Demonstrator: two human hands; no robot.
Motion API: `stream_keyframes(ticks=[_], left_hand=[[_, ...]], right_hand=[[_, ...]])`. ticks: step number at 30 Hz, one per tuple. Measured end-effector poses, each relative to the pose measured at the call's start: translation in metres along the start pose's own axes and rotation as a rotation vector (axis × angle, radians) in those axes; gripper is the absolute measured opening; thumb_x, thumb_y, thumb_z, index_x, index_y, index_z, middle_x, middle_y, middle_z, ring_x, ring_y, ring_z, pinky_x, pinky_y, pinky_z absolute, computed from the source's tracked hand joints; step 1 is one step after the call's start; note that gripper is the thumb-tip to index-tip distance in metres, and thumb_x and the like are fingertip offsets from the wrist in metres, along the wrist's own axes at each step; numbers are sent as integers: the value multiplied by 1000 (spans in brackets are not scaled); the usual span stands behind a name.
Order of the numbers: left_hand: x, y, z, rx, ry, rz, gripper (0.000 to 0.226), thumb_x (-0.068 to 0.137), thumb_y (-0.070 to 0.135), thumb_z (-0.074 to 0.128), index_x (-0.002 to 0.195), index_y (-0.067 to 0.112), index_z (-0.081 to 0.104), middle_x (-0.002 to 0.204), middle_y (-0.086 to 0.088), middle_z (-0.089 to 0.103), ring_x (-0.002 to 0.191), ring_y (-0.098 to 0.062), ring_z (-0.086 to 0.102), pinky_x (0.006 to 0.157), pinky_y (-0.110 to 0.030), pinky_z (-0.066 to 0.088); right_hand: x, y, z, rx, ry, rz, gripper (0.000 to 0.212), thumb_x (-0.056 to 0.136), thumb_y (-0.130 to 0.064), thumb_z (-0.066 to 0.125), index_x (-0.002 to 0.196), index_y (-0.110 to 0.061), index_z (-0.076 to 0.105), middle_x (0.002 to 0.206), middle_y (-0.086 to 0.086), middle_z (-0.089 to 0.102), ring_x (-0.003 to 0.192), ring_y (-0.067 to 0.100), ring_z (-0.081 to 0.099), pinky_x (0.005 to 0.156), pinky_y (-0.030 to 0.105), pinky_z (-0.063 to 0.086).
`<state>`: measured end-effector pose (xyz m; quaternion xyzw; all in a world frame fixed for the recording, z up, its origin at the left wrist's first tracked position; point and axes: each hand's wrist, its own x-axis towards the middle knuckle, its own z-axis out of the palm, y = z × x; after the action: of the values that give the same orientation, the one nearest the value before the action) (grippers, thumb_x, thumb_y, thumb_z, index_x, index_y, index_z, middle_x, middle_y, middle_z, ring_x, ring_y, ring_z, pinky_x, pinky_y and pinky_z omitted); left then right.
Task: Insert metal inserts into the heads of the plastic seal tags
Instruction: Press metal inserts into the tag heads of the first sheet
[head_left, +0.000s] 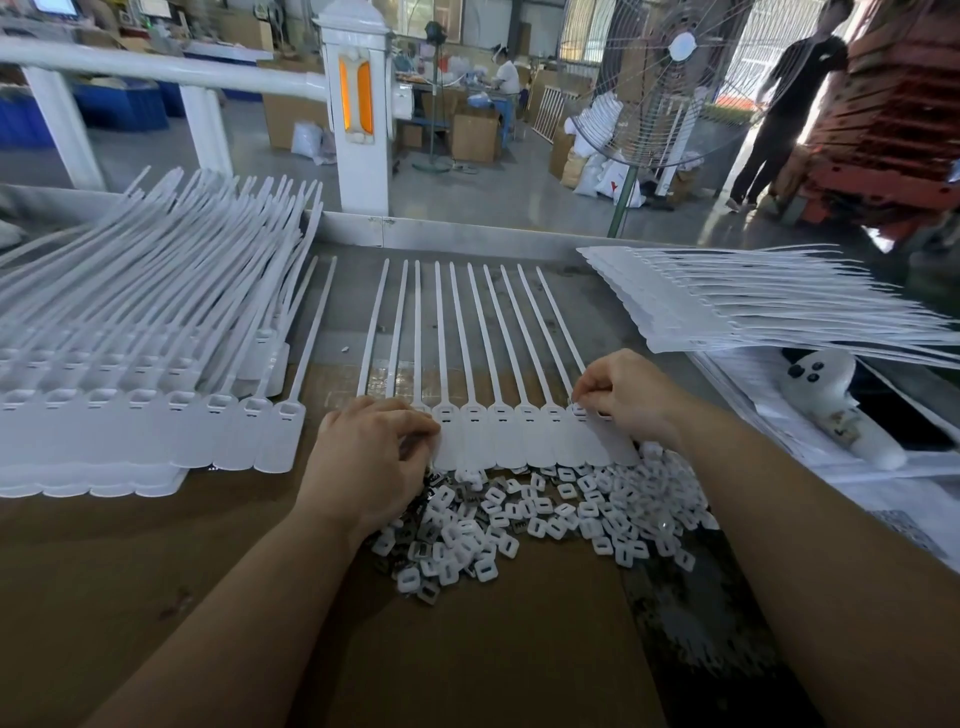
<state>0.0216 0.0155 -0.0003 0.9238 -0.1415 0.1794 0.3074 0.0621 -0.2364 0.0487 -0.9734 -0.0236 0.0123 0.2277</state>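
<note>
Here, with a joined row of seal tags (519, 436) between the hands, the left hand (371, 457) curls loosely over its near end above the heap of inserts (545, 514) while the right hand (626, 397) pinches the far tag's head, apparently seating an insert; next probably the neighbouring head.

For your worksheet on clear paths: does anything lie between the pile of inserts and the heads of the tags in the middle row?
Nothing visible does. The pile of inserts lies right against the near edge of the row of tags, whose heads are uncovered between the left hand and right hand.
</note>
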Motion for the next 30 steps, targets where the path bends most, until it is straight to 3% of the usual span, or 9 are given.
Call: stream_keyframes(ticks=[6, 10, 14, 24, 30], left_hand=[[0, -1, 0, -1, -3, 5, 15, 85, 24, 65, 96, 24, 74, 99, 11, 68, 99, -14, 55, 93, -44, 42], [0, -1, 0, 7, -9, -6, 15, 85, 24, 64, 97, 25, 73, 100, 12, 67, 101, -15, 54, 94, -43, 41], [0, -1, 0, 8, -14, -14, 15, 85, 25, 64, 97, 25, 73, 101, 12, 67, 102, -15, 53, 94, -44, 41], [-1, -1, 1, -7, 8, 3, 14, 84, 24, 66, 96, 24, 74, 99, 12, 68, 100, -13, 54, 94, -43, 41], [0, -1, 0, -2, 10, 5, 14, 84, 24, 66, 95, 24, 74, 100, 11, 69, 99, -13, 54, 94, -43, 41]], right_hand=[[-8, 4, 8, -11, 177, -36, 7, 83, -5, 65, 85, -10, 67, 84, 3, 67, 78, 14, 59, 72, 22, 43], [-12, 8, 11, -11, 221, -72, 9, 84, -5, 65, 89, -8, 72, 88, 3, 70, 78, 12, 59, 78, 22, 47], [-14, 10, 11, 3, 228, -82, 10, 84, -6, 65, 90, -9, 73, 91, 5, 71, 81, 13, 61, 80, 20, 46], [-20, 11, 9, 108, 188, -89, 14, 84, -1, 63, 94, -4, 72, 93, 7, 70, 82, 11, 60, 70, -2, 40], [-21, 11, 7, 265, 167, -30, 11, 83, -1, 64, 92, -2, 71, 90, 8, 69, 82, 12, 61, 70, 3, 45]])
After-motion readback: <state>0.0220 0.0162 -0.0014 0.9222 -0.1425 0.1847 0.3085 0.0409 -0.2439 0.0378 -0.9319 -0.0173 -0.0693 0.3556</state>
